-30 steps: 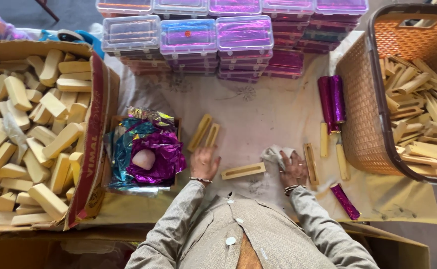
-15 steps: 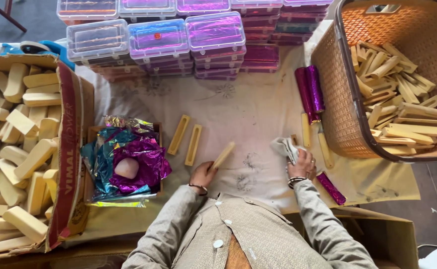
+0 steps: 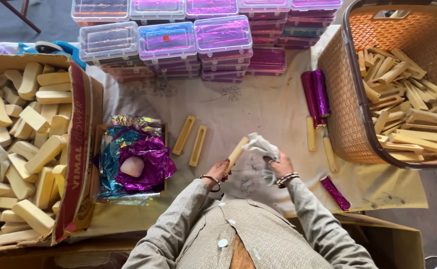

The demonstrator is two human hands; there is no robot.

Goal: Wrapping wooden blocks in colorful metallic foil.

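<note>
Left hand (image 3: 220, 172): your grip pinches one pale wooden block (image 3: 237, 153) by its lower end, tilted above the cloth-covered desk (image 3: 258, 107).
Right hand (image 3: 278, 164): closed on a white cloth (image 3: 262, 147) — pressed to the block's tip.
Waiting: two blocks (image 3: 191, 137) just left; cardboard box (image 3: 79, 149) full.
Done: basket (image 3: 343, 119) — part-filled.

A pale yellow wooden stick (image 3: 237, 155) tilts up against a crumpled white cloth (image 3: 261, 148).
</note>
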